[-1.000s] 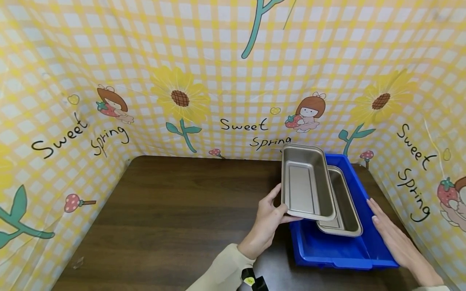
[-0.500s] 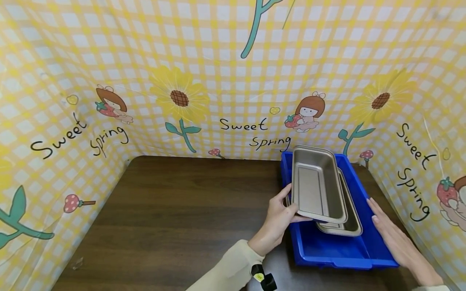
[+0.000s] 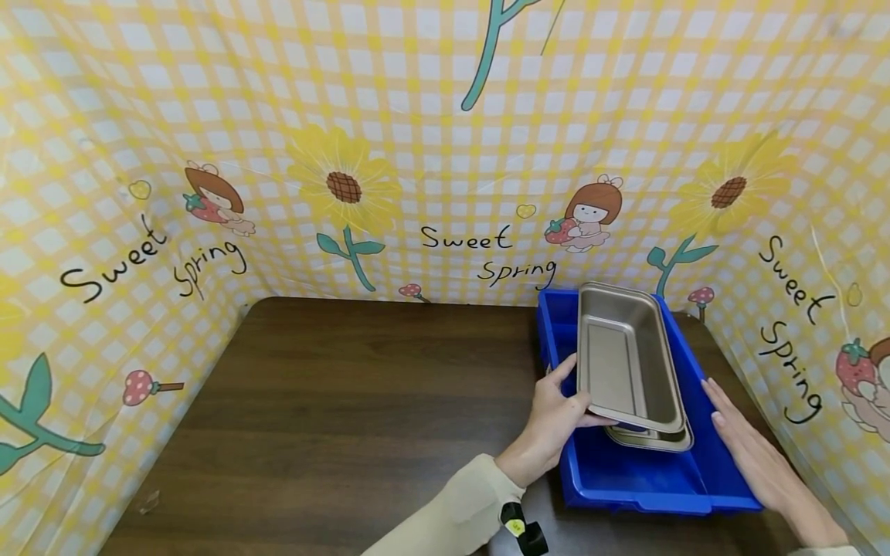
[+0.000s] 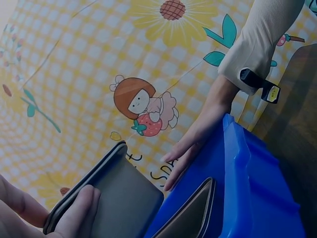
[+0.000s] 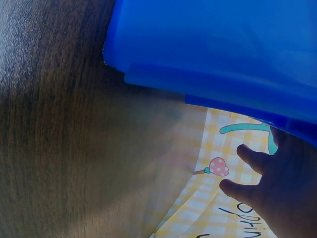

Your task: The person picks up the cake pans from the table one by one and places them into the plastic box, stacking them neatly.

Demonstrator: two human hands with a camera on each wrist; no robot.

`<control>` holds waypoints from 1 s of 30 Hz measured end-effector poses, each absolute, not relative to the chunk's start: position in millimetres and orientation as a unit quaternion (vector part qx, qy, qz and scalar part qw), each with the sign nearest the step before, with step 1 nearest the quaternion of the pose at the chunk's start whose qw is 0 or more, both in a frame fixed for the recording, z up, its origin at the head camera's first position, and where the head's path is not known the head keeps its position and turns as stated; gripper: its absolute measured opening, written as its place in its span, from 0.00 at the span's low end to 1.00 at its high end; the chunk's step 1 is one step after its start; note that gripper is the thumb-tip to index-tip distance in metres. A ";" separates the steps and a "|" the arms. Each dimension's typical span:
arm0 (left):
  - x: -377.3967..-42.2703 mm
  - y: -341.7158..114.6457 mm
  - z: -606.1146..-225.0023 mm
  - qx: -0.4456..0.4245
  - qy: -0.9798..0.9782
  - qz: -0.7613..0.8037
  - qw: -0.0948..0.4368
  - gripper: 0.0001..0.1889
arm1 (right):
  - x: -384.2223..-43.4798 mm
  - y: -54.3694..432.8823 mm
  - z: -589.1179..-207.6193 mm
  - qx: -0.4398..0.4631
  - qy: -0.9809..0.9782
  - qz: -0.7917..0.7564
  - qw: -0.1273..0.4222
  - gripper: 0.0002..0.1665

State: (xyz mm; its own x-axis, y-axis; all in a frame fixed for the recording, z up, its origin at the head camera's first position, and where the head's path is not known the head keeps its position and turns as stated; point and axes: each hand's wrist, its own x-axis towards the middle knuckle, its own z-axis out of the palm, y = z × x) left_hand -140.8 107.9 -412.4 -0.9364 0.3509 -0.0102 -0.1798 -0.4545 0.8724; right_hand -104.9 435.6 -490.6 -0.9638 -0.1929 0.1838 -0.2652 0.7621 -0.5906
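Note:
My left hand (image 3: 558, 417) pinches the near left corner of a metal loaf pan (image 3: 619, 363), thumb at the rim and fingers beneath. The pan is held tilted above the blue bin (image 3: 667, 500). Below it a second loaf pan (image 3: 653, 442) lies in the bin, mostly hidden in the head view; its rim also shows in the left wrist view (image 4: 203, 218). My right hand (image 3: 758, 459) rests with straight fingers along the bin's right wall. In the right wrist view that hand (image 5: 282, 183) is dark, its fingers by the bin's rim.
The bin stands at the right end of a dark wooden table (image 3: 348, 432). A yellow checked cloth (image 3: 445, 154) with printed flowers hangs behind and at both sides. A small clear scrap (image 3: 149, 502) lies at the table's left edge.
My left hand has carried the loaf pan rightward, from the bin's left edge to over the second pan, which it now covers more. The right hand and bin stay put.

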 end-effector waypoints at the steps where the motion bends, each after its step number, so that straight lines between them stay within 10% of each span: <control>1: -140.5 109.2 -412.7 0.087 0.498 0.849 0.156 0.34 | -105.0 435.5 -490.6 0.122 -0.937 0.324 0.055 0.34; 30: -129.3 150.8 -425.4 0.024 0.478 0.864 0.155 0.42 | -104.9 436.5 -491.7 0.121 -0.933 0.335 0.057 0.34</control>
